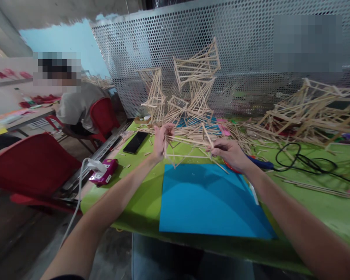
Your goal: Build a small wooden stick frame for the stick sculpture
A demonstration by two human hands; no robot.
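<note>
In the middle of the frame I see my left hand point(161, 140) and right hand point(229, 152) both pinching a stick frame point(189, 149). It lies sideways between them, just above the blue paper point(210, 202). Both hands are equally near.

Centre frame: left hand point(162, 140) and right hand point(229, 153) gripping small stick frame point(189, 149) above blue sheet point(210, 200) on green table point(323, 210). Behind: stick towers point(192, 85). Left: phone point(135, 142), red chair point(32, 167).
</note>
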